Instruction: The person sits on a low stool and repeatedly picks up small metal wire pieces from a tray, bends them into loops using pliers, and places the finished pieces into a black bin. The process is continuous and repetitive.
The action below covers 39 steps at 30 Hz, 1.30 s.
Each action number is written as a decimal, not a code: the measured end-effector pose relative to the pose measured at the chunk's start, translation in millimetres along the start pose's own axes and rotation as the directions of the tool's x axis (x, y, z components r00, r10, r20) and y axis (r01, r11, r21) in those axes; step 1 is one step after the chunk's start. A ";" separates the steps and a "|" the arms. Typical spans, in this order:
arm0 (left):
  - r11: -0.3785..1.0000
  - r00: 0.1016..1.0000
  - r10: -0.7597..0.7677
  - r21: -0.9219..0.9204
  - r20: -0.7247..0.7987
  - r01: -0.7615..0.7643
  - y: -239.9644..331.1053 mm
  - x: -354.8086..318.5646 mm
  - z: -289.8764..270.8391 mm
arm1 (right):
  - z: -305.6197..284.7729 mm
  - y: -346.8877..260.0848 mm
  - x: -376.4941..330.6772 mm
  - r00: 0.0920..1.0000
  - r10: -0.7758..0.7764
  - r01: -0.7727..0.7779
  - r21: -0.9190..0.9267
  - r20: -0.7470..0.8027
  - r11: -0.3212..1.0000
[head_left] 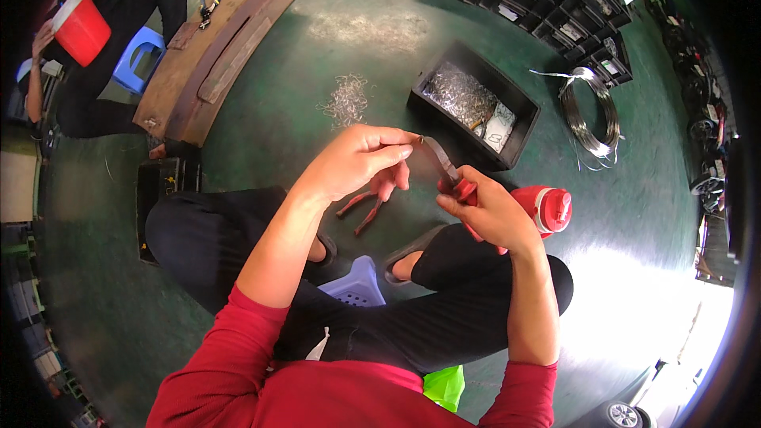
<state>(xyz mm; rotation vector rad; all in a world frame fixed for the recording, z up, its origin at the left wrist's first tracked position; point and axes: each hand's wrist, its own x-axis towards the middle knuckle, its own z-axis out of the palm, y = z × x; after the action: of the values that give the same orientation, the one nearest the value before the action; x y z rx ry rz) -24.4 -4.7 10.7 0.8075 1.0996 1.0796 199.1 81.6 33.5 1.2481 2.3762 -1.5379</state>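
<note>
My right hand [498, 210] is wrapped round the red handles of a pair of pliers [438, 160], whose long metal jaws point up and left. At their tip, the thumb and forefinger of my left hand [357, 160] are pinched together; whatever they hold is too small to make out. Below my left hand, the red handles of a second tool [366, 212] show on the floor, its head hidden by the hand. A heap of small bent wire pieces [346, 100] lies beyond my left hand. Farther right, a black crate [519, 136] contains many more wire pieces.
A red and white jug [547, 210] stands beside my right knee. Coiled wire [593, 119] lies to the right, near stacked black crates [547, 0]. At left is a wooden bench [230, 40]; a seated person [119, 55] there holds a red and white container. A purple stool [357, 284] is beneath me.
</note>
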 end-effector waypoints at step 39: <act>0.965 0.954 0.171 0.237 -0.247 -0.112 -1.9 -11.8 27.2 | 21.7 7.0 11.6 0.932 -0.189 0.149 -0.151 -0.310 0.977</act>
<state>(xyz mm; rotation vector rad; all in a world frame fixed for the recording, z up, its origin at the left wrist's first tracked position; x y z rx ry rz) 1.2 -16.6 20.0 0.9483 1.4247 1.2263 187.8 72.8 12.3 1.3932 2.8023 -1.2795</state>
